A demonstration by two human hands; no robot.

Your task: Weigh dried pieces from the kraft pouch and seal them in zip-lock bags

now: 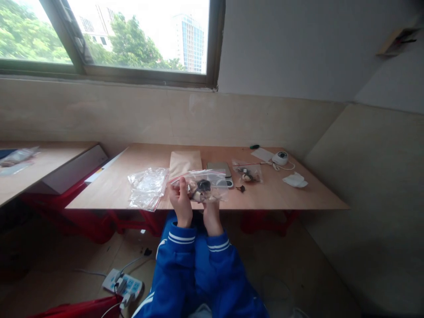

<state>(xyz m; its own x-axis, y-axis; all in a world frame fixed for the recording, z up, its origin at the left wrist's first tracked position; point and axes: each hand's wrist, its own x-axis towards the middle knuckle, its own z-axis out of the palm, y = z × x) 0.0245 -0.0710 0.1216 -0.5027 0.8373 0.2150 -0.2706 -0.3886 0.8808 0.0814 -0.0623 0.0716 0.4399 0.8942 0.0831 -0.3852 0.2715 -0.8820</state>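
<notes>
My left hand (181,204) grips the left end of a clear zip bag (218,190), its thumb up against the plastic. Inside the bag are black, tan and cream-coloured pieces whose kind I cannot make out. Under the bag's lower side, my right hand (212,217) supports it, with the fingers mostly hidden. Just behind the bag lies a flat kitchen scale (218,168), partly covered from view. A stack of clear empty bags (145,187) is to the left, beside a brown paper sheet or envelope (184,161).
A second filled zip bag (254,175) lies right of the scale, near a small dark piece (241,189). Farther right are a white dome camera (280,158) with its cable and a crumpled white tissue (295,179). A power strip (124,285) lies on the floor.
</notes>
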